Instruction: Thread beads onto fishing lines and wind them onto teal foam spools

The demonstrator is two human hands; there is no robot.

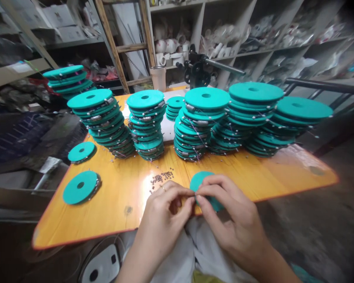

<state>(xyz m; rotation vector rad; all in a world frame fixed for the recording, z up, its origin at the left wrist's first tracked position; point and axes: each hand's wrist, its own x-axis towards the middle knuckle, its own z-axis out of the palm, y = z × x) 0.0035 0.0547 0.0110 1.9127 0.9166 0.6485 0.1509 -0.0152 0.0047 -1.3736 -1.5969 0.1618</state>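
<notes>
At the table's near edge my left hand [165, 214] and my right hand [234, 216] meet, fingertips almost touching. Both are closed in a pinch, and whatever lies between the fingers is too small to name. A green foam spool [201, 179] lies flat on the wood just behind and under my right fingers, partly covered by them. Beyond my left hand, small dark beads [158, 179] are scattered in a loose patch.
Tall stacks of green spools [202, 125], wound with dark strands and stuck with white-headed pins, line the back of the wooden table [115, 196]. Two single spools [73, 192] lie at left. Behind stand a black metal device [197, 68], a plastic cup [158, 78] and crowded shelves.
</notes>
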